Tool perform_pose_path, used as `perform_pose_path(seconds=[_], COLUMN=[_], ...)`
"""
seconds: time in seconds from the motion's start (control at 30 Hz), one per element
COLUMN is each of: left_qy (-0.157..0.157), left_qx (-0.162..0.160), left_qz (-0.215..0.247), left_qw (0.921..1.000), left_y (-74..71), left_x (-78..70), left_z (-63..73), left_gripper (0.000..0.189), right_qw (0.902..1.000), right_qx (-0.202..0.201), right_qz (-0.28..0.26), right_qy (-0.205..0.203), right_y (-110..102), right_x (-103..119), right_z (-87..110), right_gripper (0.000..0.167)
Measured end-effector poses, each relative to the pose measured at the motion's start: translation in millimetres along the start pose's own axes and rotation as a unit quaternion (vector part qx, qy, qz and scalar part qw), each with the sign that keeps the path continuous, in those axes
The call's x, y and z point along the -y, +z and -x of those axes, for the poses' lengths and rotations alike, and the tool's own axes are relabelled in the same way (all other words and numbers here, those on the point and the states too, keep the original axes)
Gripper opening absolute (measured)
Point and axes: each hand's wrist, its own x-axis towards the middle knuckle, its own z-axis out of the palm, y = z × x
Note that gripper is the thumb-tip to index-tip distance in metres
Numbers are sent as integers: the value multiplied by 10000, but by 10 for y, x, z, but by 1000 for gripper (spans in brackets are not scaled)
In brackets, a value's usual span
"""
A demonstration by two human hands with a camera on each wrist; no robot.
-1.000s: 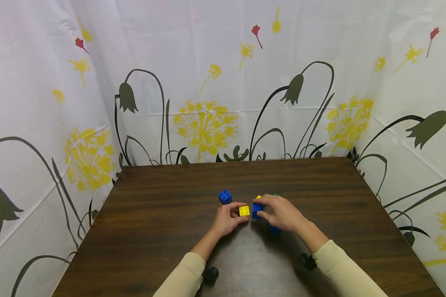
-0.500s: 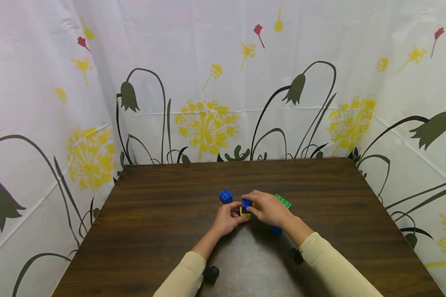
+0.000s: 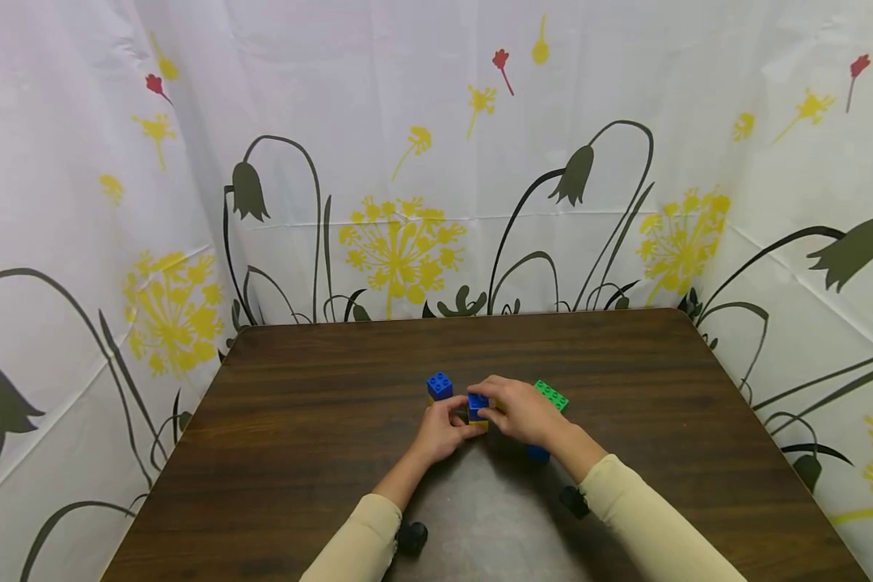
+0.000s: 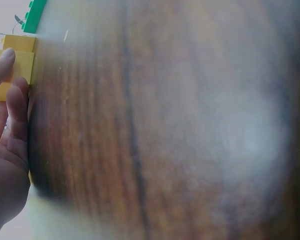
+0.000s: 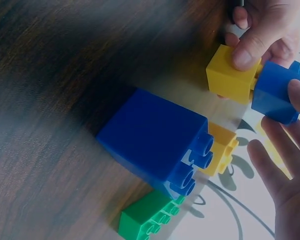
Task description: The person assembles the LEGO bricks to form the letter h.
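Note:
My left hand (image 3: 436,432) pinches a yellow toy building block (image 5: 230,75) between thumb and fingers, low over the table. My right hand (image 3: 525,414) pinches a blue building block (image 5: 272,95) directly above it. In the right wrist view, yellow studs show in a narrow gap between the two blocks, and the blue one looks slightly tilted. Seen from the left wrist, the yellow block (image 4: 22,67) is partly covered by my thumb and fingers. From the head, my right fingers hide part of the blue block (image 3: 474,412).
Behind my left hand stands another blue block (image 3: 440,385) on a yellow one. A green brick (image 3: 553,395) lies beyond my right hand. Another blue block (image 5: 155,137) stands by my right wrist, with a yellow block (image 5: 220,147) behind it. A patterned curtain (image 3: 407,162) surrounds the wooden table (image 3: 320,380).
My right hand has moved left with the blue block, from beside the yellow block to on top of it. My left hand has stayed in place. The green brick has come into fuller view.

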Motion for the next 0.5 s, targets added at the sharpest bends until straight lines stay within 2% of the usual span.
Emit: perform_pose_path(seconds=[0.3, 0.5], left_qy=[-71, -64], left_qx=[58, 78], left_qz=[147, 160], left_qw=[9998, 9998], left_y=[5, 0], left_x=[-13, -24], left_z=[14, 20], left_gripper=[41, 40], right_qw=[10000, 9996], right_qx=[9, 80], right_qz=[-51, -221], right_qy=[-25, 133], right_y=[-17, -46], right_x=[19, 48], right_z=[-1, -28], right_gripper=[36, 35])
